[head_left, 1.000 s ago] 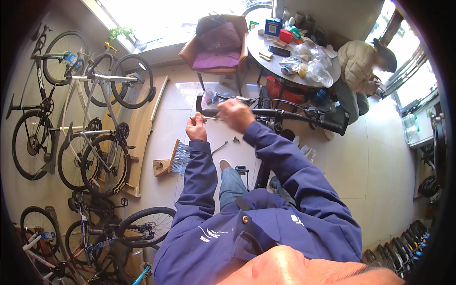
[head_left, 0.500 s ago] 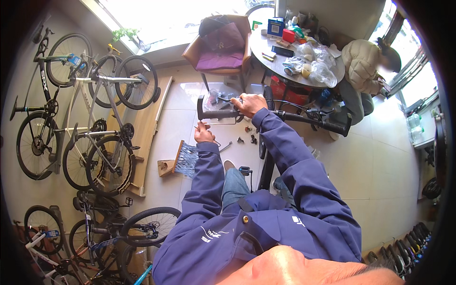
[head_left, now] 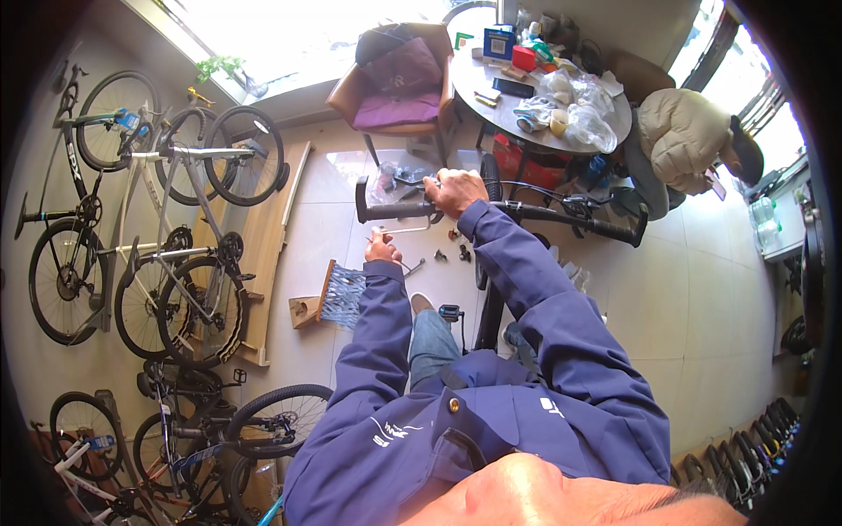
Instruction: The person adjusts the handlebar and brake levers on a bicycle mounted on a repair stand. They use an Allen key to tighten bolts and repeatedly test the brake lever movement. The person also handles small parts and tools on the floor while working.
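Observation:
A bicycle with a black handlebar (head_left: pixel 544 213) stands upright before me, its front wheel pointing away. My right hand (head_left: pixel 460 192) is closed around the bar, just inboard of the left-hand grip (head_left: pixel 395 211); the brake lever beside it is partly covered by my fingers. Below that grip, my left hand (head_left: pixel 382 246) pinches one end of a thin silver L-shaped hex key (head_left: pixel 405 231). The key's bent end points up toward the bar near my right hand; whether it sits in a bolt is too small to tell.
Small black parts (head_left: pixel 452 254) and a box with a blue patterned side (head_left: pixel 342 296) lie on the floor. Parked bicycles (head_left: pixel 180 245) line the left. Beyond stand an armchair (head_left: pixel 399 92) and a cluttered round table (head_left: pixel 491 110); a person in a beige jacket (head_left: pixel 684 136) sits beside it.
The whole view has shifted slightly. Both hands keep nearly the same places on the bar and hex key. The seated person's head has tipped lower over a phone.

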`<act>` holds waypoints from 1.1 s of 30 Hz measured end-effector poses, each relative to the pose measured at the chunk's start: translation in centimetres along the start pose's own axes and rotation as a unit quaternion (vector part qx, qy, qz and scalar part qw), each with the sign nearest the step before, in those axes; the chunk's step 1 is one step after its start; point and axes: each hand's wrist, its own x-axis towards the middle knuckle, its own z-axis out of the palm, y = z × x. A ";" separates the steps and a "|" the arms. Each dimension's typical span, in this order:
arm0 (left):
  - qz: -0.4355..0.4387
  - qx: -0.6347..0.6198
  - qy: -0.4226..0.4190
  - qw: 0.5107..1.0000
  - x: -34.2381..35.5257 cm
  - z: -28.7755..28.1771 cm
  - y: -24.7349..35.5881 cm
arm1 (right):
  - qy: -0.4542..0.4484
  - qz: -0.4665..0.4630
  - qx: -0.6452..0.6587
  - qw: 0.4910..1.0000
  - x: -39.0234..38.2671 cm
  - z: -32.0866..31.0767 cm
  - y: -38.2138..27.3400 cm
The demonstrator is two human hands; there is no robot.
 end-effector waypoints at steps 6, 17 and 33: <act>-0.013 0.055 0.004 0.998 -0.6 -1.1 1.0 | -0.008 -0.002 0.023 1.000 0.1 -0.1 -0.1; 0.153 0.167 -0.240 0.944 -14.1 2.1 -2.1 | -0.003 -0.133 0.359 0.924 -16.2 -0.5 -1.2; 0.576 0.645 -0.239 0.442 -9.7 6.6 9.9 | 0.113 0.067 0.023 0.991 -19.9 -17.9 22.5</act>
